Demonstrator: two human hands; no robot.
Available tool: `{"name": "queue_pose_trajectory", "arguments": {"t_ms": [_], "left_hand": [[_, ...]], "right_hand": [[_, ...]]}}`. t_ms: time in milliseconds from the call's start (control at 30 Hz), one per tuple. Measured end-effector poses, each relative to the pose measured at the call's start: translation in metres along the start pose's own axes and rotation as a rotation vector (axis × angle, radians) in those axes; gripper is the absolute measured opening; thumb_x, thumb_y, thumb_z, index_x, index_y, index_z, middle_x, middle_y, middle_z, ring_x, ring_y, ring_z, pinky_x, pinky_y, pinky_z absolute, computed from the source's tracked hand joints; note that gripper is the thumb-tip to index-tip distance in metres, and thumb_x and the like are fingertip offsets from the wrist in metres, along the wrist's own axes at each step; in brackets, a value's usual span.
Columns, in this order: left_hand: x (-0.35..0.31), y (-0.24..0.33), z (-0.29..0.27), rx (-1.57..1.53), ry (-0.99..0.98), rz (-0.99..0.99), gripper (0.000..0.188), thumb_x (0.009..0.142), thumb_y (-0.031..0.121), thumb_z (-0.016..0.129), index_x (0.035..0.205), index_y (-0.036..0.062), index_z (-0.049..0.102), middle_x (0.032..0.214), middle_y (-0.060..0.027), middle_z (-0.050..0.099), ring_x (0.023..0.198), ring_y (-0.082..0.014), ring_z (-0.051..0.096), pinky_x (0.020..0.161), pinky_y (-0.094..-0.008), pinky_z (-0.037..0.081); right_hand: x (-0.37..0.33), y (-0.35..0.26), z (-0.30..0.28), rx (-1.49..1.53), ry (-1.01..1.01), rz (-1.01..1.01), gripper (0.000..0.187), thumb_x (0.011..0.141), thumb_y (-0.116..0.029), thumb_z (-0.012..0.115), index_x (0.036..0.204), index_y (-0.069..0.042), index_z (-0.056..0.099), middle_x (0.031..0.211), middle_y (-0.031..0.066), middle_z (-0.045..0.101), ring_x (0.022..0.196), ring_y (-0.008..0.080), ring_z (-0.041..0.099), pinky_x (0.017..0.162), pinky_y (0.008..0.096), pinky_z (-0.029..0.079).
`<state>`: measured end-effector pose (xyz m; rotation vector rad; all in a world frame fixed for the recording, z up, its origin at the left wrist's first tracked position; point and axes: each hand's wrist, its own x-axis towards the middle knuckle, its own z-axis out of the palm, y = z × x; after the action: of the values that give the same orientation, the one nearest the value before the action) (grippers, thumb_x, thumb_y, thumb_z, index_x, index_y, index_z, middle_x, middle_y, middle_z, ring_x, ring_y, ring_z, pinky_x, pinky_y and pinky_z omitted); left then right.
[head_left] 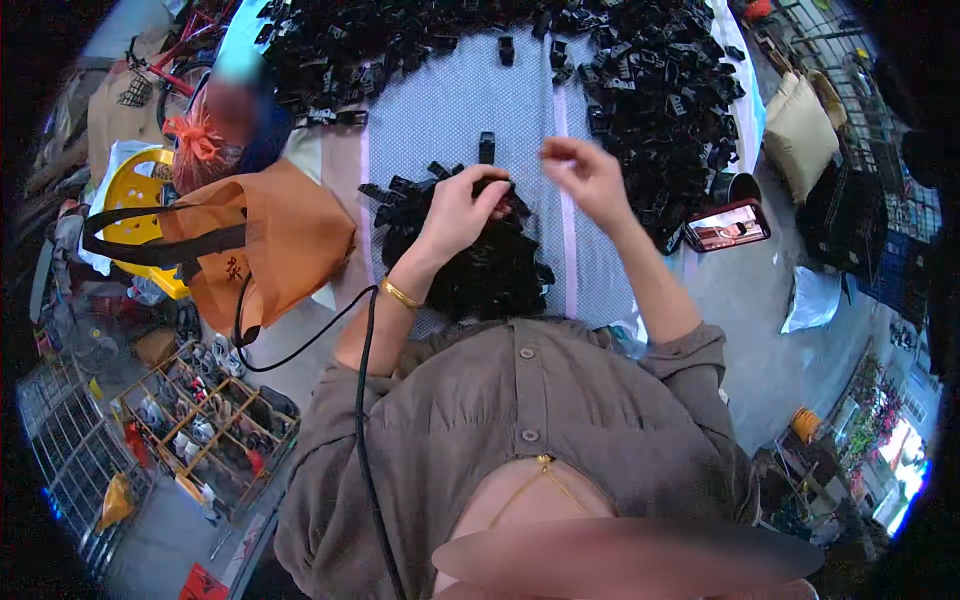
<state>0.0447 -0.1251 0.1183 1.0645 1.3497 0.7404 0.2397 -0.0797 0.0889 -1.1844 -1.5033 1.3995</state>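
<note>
"So, where are the nearer black clips [480, 275] heaped?"
"Near edge of the table [430, 110], beneath the left hand [462, 212]; its grip cannot be told."
"The right hand [590, 182]?"
"Held up, thumb and fingers parted."

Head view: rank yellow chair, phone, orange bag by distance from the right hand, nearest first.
From the right hand:
1. Phone: to its right, screen lit.
2. Orange bag: across on the left, past the left hand.
3. Yellow chair: farther left, partly behind the bag.
</note>
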Motion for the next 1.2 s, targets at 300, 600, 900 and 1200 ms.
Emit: {"name": "queue_pose_trajectory", "arguments": {"t_ms": [300,600,900,1200], "left_hand": [[0.038,-0.031,-0.001,0.874,-0.311,0.62,0.03,0.072,0.026,0.066,0.091,0.0036,0.063,0.078,-0.0158,0.06,0.065,-0.0306,0.056,0.068,-0.0377,0.043],[0.144,-0.002,0.023,0.381,0.166,0.251,0.025,0.076,0.023,0.06,0.091,0.0034,0.064,0.089,-0.0158,0.063,0.079,-0.0309,0.061,0.071,-0.0378,0.048],[0.218,-0.023,0.081,0.883,0.363,0.431,0.029,0.073,0.025,0.067,0.085,-0.0003,0.062,0.09,-0.02,0.055,0.089,-0.0346,0.054,0.077,-0.0398,0.046],[0.103,-0.009,0.045,-0.456,-0.245,-0.009,0.037,0.076,0.006,0.064,0.11,-0.0021,0.052,0.092,-0.008,0.061,0.078,-0.0166,0.062,0.066,-0.0258,0.051]], "right_hand": [[0.166,0.058,-0.036,-1.261,0.375,-0.17,0.035,0.078,-0.03,0.06,0.104,-0.008,0.058,0.092,0.0116,0.063,0.086,0.0309,0.058,0.071,0.0381,0.048],[0.162,0.054,-0.072,-0.18,0.485,0.083,0.048,0.071,-0.02,0.064,0.113,0.0,0.053,0.085,0.0107,0.063,0.075,0.0194,0.061,0.065,0.0308,0.051],[0.038,0.023,-0.062,0.213,0.34,0.149,0.038,0.076,0.001,0.059,0.113,0.002,0.053,0.09,0.0019,0.059,0.076,0.0086,0.055,0.066,0.0197,0.047],[0.011,-0.001,-0.036,-0.279,0.202,-0.244,0.031,0.069,0.008,0.051,0.096,-0.002,0.062,0.107,0.0144,0.059,0.101,0.0258,0.057,0.08,0.0309,0.047]]}}
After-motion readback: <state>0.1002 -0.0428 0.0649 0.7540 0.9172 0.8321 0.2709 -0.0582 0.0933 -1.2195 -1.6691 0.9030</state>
